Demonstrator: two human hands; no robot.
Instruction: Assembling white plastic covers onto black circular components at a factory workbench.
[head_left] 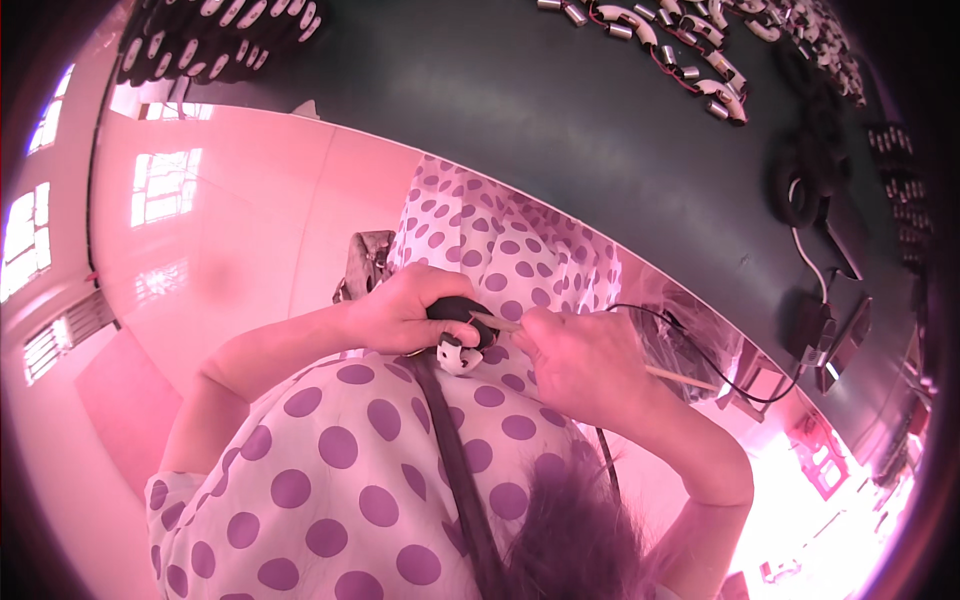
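Note:
My left hand (pixel 405 312) is closed around a black rounded part (pixel 456 308), held in front of my body above the lap. A small white piece with dark holes (pixel 457 357) sticks out below the thumb, against the black part. Closed too, my right hand (pixel 585 362) grips a thin light-coloured stick (pixel 680 378). Its front end meets the black part beside my left thumb, and its back end juts out to the right past the wrist. Fingers hide much of both the part and the stick.
A dark green table (pixel 480 110) stretches across the far side. On it lie white curved pieces with silver cylinders and red wires (pixel 690 60), and rows of black parts with white inserts (pixel 215 40). A black cable (pixel 745 395) hangs by the right table edge. Polka-dot cloth (pixel 340 450) covers my lap.

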